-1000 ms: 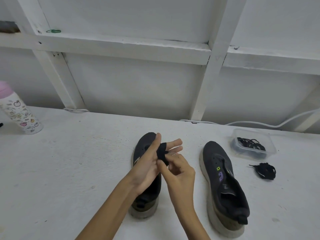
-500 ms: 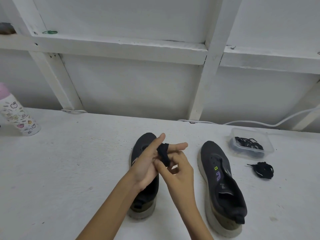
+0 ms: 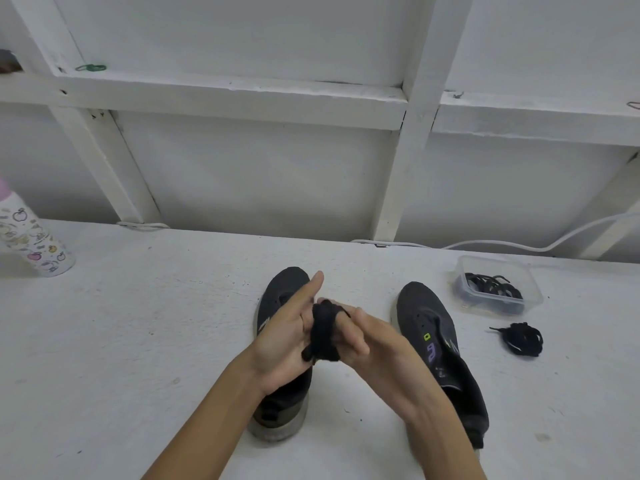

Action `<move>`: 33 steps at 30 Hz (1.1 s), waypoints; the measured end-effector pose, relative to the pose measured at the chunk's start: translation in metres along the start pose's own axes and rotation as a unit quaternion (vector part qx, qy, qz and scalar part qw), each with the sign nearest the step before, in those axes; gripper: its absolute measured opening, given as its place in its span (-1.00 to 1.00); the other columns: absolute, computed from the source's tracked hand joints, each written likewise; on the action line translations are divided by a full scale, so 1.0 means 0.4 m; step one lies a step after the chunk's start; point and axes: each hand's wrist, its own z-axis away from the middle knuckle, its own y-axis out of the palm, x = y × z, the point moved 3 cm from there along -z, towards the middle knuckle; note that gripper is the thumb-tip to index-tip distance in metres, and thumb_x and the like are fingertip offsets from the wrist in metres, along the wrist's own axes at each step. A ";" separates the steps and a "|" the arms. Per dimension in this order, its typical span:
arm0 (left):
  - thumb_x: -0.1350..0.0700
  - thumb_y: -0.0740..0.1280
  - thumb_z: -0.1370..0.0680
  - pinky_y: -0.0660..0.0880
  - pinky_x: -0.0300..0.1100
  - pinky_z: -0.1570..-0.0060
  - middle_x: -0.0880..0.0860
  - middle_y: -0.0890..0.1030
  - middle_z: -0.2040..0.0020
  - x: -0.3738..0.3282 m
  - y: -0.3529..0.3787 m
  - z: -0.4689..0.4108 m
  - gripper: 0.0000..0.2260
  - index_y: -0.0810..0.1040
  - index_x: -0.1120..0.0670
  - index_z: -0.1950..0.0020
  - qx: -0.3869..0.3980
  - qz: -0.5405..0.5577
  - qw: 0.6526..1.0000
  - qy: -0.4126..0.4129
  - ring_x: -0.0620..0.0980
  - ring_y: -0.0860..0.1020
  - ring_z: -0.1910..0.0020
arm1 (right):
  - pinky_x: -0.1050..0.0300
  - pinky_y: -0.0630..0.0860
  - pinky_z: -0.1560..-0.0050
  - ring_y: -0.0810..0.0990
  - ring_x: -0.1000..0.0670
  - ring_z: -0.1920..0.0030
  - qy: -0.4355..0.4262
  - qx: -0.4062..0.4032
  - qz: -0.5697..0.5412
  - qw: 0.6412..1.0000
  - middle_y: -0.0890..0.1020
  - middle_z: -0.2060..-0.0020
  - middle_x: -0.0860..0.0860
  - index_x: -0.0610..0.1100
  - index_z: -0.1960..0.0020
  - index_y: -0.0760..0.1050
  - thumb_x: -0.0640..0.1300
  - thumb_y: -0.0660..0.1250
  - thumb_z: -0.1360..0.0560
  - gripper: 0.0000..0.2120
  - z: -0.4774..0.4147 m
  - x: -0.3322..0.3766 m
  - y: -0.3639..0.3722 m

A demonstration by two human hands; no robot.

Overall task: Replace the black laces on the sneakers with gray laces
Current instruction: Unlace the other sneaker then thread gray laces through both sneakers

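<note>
Both forearms came in from the near edge and met above the table (image 3: 138, 341). Left hand (image 3: 287, 337): palm turned right, fingers mostly straight, index pointing up, and a black lace (image 3: 323, 332) wound in a thick coil round the middle fingers. Right hand (image 3: 377, 348): fingers curled and pinching the right side of that coil. Whether its thumb touched the coil could not be told.

Left shoe (image 3: 280, 299) lay right behind and below the hands, toe far and heel near, with its middle hidden by the left hand. Right shoe (image 3: 436, 327) lay parallel just to the right, tongue loose and eyelets showing no lace, its heel partly hidden behind the right forearm.

Right of that shoe, a black bundle (image 3: 521, 339) of lace sat on the table. Just beyond it was a clear box (image 3: 498, 284) with dark laces (image 3: 491, 287) inside; their exact colour was unclear.

Far left, a patterned bottle (image 3: 31, 237) leaned at the frame edge. A white cable (image 3: 519, 245) ran along the far table edge by the white wall. A green band (image 3: 90, 67) lay on the wall ledge, upper left.
</note>
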 end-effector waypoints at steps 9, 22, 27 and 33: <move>-0.29 -0.03 -0.58 0.28 0.22 -0.33 0.12 0.56 0.47 0.033 0.003 0.004 -0.27 0.51 0.17 0.54 -0.013 -0.105 0.993 -0.060 0.08 0.55 0.29 | 0.21 0.46 0.31 0.56 0.03 0.43 0.008 0.065 0.111 0.992 0.64 0.38 -0.07 -0.39 -0.12 0.40 -0.16 0.31 -0.51 -0.68 0.007 0.028 -0.004; -0.03 0.38 -0.47 0.44 -0.29 0.42 0.10 0.45 0.54 0.001 0.102 -0.117 -0.53 0.36 0.09 0.59 -0.183 -0.075 0.977 0.082 -0.02 0.44 0.54 | 0.21 0.51 0.12 0.56 0.01 0.25 -0.108 -0.069 0.154 0.980 0.62 0.20 -0.12 -0.37 0.01 0.48 -0.20 0.34 -0.54 -0.80 0.060 0.133 -0.089; -0.08 0.36 -0.52 0.49 -0.27 0.34 0.02 0.46 0.47 -0.004 0.177 -0.227 -0.59 0.37 0.11 0.42 -0.161 -0.062 0.981 0.089 -0.06 0.44 0.49 | 0.00 0.59 -0.06 0.61 -0.05 0.02 -0.112 -0.157 0.100 0.976 0.64 0.01 -0.12 -0.30 -0.17 0.49 -0.20 0.37 -0.46 -0.68 0.120 0.197 -0.170; -0.09 0.23 -0.61 0.53 -0.22 0.03 -0.01 0.57 0.29 0.072 0.244 -0.406 -0.68 0.53 0.14 0.15 -0.062 -0.085 0.994 0.031 -0.10 0.56 0.22 | 0.14 0.62 0.11 0.66 -0.16 -0.02 -0.160 -0.374 0.048 0.912 0.65 -0.03 -0.21 -0.23 -0.16 0.52 -0.34 0.41 -0.46 -0.72 0.186 0.218 -0.329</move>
